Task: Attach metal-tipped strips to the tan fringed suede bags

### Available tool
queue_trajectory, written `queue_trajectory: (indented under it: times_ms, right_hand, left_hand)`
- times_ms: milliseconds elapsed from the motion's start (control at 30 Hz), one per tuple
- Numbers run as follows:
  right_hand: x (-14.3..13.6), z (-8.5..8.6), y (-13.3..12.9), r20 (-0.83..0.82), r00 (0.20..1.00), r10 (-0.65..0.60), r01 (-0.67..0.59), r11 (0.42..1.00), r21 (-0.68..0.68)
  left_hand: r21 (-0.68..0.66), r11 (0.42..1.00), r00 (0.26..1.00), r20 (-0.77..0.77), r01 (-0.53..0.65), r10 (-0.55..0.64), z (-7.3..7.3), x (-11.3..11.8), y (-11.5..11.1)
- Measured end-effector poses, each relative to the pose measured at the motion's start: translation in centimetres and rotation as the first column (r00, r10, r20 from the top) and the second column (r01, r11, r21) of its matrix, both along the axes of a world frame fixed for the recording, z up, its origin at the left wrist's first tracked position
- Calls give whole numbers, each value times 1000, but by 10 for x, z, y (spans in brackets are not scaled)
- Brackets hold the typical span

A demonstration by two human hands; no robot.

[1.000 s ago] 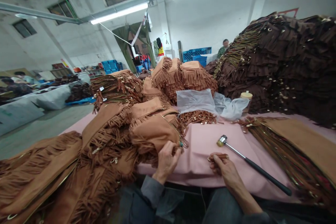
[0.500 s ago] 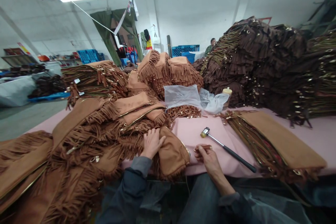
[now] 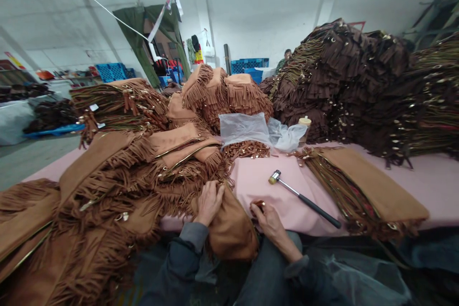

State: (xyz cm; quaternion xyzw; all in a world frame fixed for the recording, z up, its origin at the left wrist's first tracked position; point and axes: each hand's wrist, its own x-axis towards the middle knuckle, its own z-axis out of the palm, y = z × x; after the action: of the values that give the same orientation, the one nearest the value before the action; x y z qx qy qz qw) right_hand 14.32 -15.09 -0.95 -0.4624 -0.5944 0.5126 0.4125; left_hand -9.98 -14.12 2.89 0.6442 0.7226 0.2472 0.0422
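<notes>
A tan fringed pouch hangs over the table's front edge, close to my lap. My left hand has its fingers curled over the pouch's upper left edge and grips it. Just right of the pouch, my right hand pinches a small brown leather tassel with a bit of gold-coloured metal on it. My fingers partly cover the tassel. Beyond that hand a small hammer lies on the pink cloth, its head pointing away to the left and its black handle towards me.
Tan fringed pouches heap up on the left. Loose tassels lie beside clear plastic bags and a lidded container. A stack of flat tan pouches sits right; dark brown fringed pieces tower behind. Another person is far back.
The tan pouch has come nearer my body and tilted down over the edge, with my left hand now curled on it. My right hand has moved left with the tassel, towards the pouch.
</notes>
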Motion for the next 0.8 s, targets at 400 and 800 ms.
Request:
queue_trajectory:
  times_ms: [400, 800]
  right_hand:
    - [2, -2, -3, 108, 994, -1, -11, 994, 111]
    - [-8, 2, -16, -79, 993, 82, -81, 997, 13]
  left_hand:
    - [-209, 925, 861, 472, 316, -187, 18, -7, 24]
    - [211, 945, 364, 884, 251, -294, 75, -6, 1]
